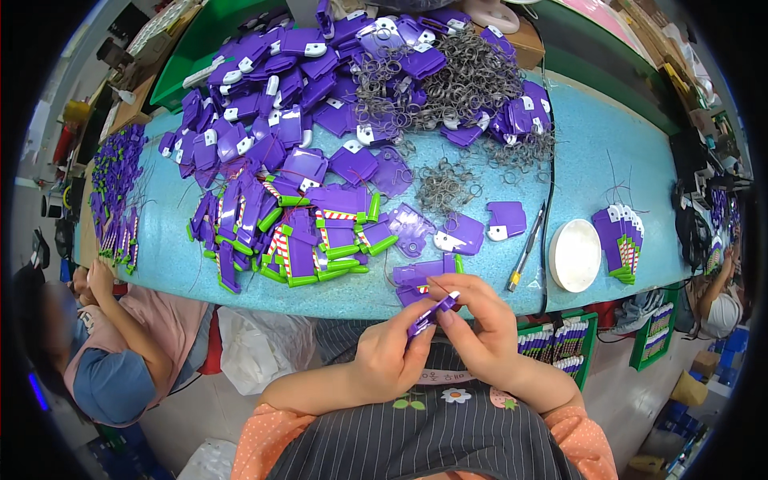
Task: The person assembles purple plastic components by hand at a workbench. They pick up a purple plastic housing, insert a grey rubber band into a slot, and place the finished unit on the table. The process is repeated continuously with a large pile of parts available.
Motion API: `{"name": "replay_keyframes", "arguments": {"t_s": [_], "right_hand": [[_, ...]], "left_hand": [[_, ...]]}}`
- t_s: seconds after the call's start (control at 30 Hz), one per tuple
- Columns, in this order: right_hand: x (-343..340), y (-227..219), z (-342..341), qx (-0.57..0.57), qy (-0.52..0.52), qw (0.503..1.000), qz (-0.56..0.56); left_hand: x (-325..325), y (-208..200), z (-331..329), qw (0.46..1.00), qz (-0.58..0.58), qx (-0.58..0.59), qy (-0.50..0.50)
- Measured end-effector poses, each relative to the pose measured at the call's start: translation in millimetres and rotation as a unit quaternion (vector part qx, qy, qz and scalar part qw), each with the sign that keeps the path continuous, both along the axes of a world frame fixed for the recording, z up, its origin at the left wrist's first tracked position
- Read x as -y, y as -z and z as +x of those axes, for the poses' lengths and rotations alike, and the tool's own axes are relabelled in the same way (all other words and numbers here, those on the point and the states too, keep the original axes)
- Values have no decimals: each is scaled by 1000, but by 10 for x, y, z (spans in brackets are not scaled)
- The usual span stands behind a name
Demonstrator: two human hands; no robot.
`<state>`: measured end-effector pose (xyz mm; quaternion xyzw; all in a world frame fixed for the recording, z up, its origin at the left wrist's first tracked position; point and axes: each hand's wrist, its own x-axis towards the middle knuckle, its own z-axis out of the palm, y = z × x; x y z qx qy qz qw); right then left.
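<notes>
Close to my body, both hands hold a small purple plastic piece (424, 322) with a white tip, just off the table's near edge. My left hand (384, 358) pinches its lower left end. My right hand (486, 330) grips the upper right end between thumb and fingers; part of the piece is hidden behind them. Just beyond my fingers lies a purple part (418, 274) with a green end. Farther out are loose purple-and-white shells (461, 234) and a clear purple shell (411, 230). Left of these, purple parts with green ends and red-and-white striped strips (300, 240) form a heap.
A large pile of purple-and-white shells (264, 104) and tangled grey wire rings (472, 76) covers the far side. To the right are a slim tool with a yellow band (526, 250), a white bowl (576, 256) and stacked purple parts (622, 240). Other people sit at both sides.
</notes>
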<state>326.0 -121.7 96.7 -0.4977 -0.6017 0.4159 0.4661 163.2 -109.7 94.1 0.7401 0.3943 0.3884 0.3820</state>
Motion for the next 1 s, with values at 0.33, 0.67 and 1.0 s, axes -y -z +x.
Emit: {"name": "replay_keyframes", "arguments": {"t_s": [0.33, 0.67, 1.0], "right_hand": [[37, 100, -217, 26, 61, 997, 26], [-808, -277, 41, 55, -45, 983, -170], [-1747, 69, -131, 493, 39, 869, -20]], "left_hand": [[98, 197, -23, 973, -186, 137, 21], [10, -23, -433, 821, -493, 245, 154], [-16, 8, -451, 829, -429, 340, 112]]}}
